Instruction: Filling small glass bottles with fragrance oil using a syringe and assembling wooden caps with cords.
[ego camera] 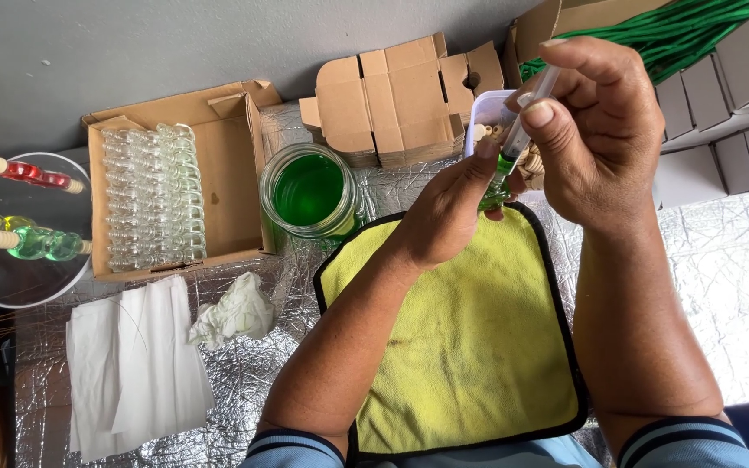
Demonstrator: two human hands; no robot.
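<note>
My right hand (595, 139) grips a clear plastic syringe (526, 117) holding green liquid, with the thumb on its barrel and the tip pointing down. My left hand (448, 212) is closed around a small glass bottle (493, 195), mostly hidden by the fingers, with green liquid showing inside. The syringe tip meets the bottle's mouth. Both hands hover over the far edge of a yellow cloth (470, 347) with black trim.
A glass jar of green liquid (309, 195) stands left of the hands. A cardboard box of empty glass bottles (153, 199) is farther left. A round tray (10, 277) holds filled corked bottles. White tissues (132, 364), flat cartons (400, 100), green cord (678, 35).
</note>
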